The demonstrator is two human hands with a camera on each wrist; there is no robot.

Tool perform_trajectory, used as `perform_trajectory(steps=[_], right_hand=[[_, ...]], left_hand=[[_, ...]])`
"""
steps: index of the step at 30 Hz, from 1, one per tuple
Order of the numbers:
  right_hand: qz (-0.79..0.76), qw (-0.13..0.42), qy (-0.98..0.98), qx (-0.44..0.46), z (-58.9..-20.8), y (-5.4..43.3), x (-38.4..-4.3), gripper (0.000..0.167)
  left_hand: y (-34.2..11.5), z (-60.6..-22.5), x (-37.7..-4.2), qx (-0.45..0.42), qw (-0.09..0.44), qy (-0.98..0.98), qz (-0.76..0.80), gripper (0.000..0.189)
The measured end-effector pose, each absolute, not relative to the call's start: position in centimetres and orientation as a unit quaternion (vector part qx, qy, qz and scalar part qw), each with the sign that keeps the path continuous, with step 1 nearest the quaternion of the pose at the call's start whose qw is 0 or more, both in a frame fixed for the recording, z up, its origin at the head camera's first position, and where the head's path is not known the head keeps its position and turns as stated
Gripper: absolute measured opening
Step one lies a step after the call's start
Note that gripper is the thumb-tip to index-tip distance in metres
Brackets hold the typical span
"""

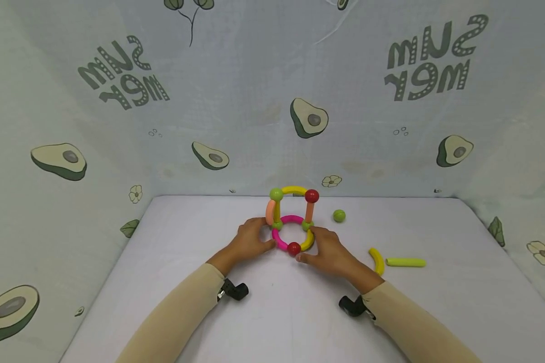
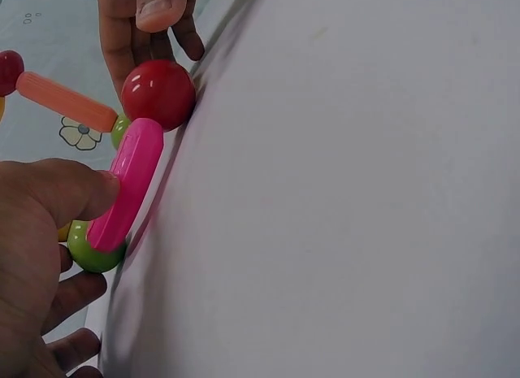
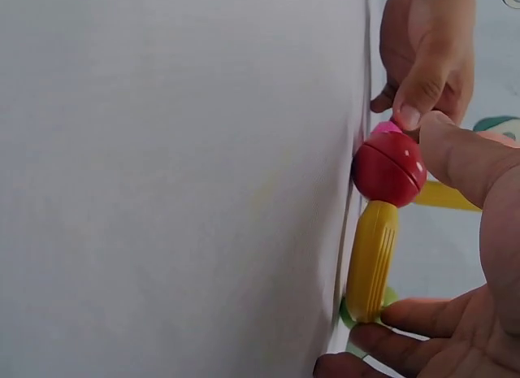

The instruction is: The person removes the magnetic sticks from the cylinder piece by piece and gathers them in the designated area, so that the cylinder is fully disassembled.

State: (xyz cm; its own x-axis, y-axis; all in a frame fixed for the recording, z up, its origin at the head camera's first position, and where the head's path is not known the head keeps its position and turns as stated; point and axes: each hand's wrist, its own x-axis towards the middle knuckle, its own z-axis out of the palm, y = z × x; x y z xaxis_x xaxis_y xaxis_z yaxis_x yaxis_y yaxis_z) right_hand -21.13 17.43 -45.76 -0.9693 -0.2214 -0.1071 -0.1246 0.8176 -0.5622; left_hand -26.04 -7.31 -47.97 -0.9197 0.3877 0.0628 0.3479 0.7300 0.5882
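On the white tabletop (image 1: 272,312), a toy frame (image 1: 309,212) stands upright between both hands, which are apart. The left hand (image 1: 253,239) grips its base, thumb pressing the pink curve (image 2: 130,183). The right hand (image 1: 329,250) spans the yellow curve (image 3: 372,264), thumb seemingly touching the red ball (image 3: 390,168), fingers around a partly hidden green ball (image 3: 348,314).

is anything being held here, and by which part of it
The ball-and-rod build, by its base ring: the left hand at the front pink curved rod, the right hand at the ring's yellow curved rod.
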Motion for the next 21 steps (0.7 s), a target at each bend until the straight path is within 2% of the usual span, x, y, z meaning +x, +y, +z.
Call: perform_trajectory(steps=[12, 21], right_hand=[[-0.273, 0.07, 0.955, -0.09, -45.9, 17.0, -21.4, 0.093], [-0.274, 0.073, 0.955, -0.088, -46.0, 16.9, -21.6, 0.091]], left_hand=[[-7.7, -48.1, -25.3, 0.204, 0.03, 0.929, 0.308, 0.059], [-8.1, -48.1, -24.7, 0.226, 0.022, 0.925, 0.304, 0.051]])
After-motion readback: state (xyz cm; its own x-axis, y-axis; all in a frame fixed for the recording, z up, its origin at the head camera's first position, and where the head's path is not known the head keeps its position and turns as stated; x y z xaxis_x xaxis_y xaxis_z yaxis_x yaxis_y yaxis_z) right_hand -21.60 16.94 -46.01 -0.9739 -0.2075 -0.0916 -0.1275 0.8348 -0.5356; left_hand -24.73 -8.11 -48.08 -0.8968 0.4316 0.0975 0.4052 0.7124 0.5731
